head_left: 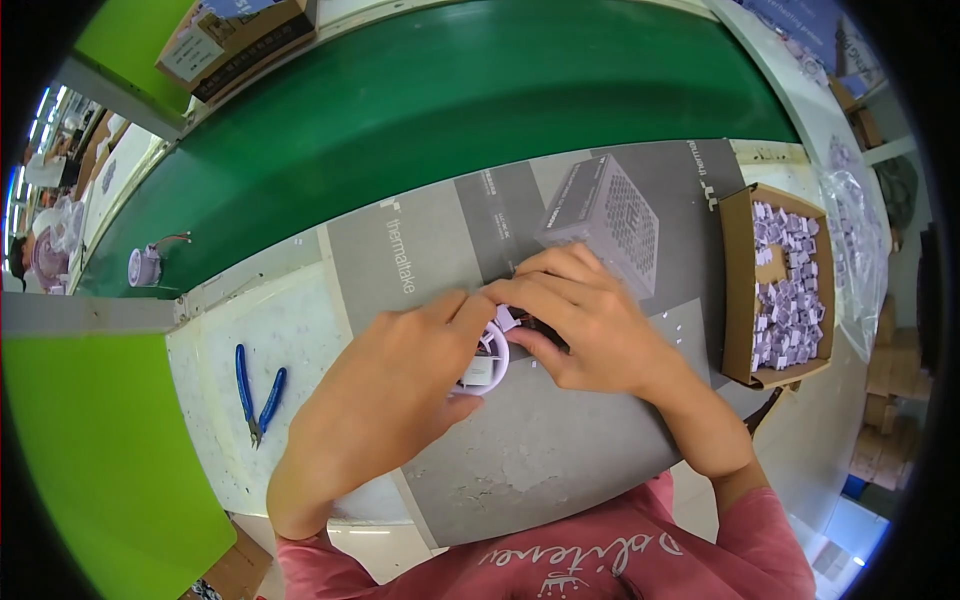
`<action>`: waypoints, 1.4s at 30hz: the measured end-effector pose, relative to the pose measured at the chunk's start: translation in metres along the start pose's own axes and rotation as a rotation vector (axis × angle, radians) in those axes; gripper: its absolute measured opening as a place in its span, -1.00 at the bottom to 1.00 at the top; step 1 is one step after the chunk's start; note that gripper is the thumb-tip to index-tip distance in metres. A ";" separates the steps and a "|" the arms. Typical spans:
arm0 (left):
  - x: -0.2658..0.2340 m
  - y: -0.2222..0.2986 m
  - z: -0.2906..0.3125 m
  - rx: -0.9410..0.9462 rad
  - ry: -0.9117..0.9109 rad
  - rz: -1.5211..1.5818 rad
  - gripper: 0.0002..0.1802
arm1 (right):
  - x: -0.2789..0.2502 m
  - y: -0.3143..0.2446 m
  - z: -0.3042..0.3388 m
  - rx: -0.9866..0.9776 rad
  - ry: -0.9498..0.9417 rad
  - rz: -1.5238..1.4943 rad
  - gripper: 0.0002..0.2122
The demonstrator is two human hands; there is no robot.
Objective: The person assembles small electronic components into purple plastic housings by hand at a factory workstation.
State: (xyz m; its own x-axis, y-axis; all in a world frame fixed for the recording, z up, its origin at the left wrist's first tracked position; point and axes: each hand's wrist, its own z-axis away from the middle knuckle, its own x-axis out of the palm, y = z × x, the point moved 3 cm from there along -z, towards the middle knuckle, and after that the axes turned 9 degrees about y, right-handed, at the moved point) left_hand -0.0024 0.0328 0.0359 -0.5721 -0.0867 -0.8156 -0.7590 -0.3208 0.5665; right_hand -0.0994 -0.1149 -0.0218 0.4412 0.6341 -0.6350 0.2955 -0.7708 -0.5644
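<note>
My left hand (400,365) is wrapped round a lilac ring-shaped plastic housing (497,372), thumb below and fingers over its top. A pale grey block shows inside the ring. At the housing's upper right edge, my right hand (585,320) is closed, its thumb and fingertips pinching at a small lilac plastic piece (506,319). Something dark, perhaps wires, shows under the right fingers, mostly hidden. Both hands are close together above a grey printed cardboard sheet (520,450).
An open carton (738,290) of small lilac plastic pieces (790,325) stands at the right. Blue-handled cutters (262,395) lie at the left. Beyond runs a green conveyor belt (480,90), carrying a round lilac part with wires (145,266). A brown box (240,45) sits at the far left.
</note>
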 end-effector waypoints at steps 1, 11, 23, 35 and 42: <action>0.000 -0.001 -0.001 0.013 0.065 -0.003 -0.41 | 0.001 0.000 0.000 0.001 0.000 -0.001 -0.58; -0.009 -0.018 -0.014 -0.179 0.107 0.079 -0.36 | -0.004 0.011 0.000 0.208 0.092 -0.237 -0.68; -0.025 -0.017 -0.014 -0.068 0.188 0.484 -0.24 | -0.026 0.012 -0.004 0.280 0.302 -0.532 -0.76; -0.032 -0.013 -0.014 0.045 0.233 0.463 -0.19 | -0.038 -0.004 -0.011 0.014 0.420 -0.308 -0.74; -0.030 -0.012 -0.013 0.038 0.295 0.519 -0.28 | -0.043 -0.007 -0.010 -0.081 0.419 -0.165 -0.70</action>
State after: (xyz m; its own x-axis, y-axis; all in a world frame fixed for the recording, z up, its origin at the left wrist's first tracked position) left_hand 0.0286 0.0269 0.0522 -0.7646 -0.4829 -0.4267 -0.4173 -0.1335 0.8989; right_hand -0.1118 -0.1379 0.0150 0.6827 0.6820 -0.2623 0.4482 -0.6743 -0.5868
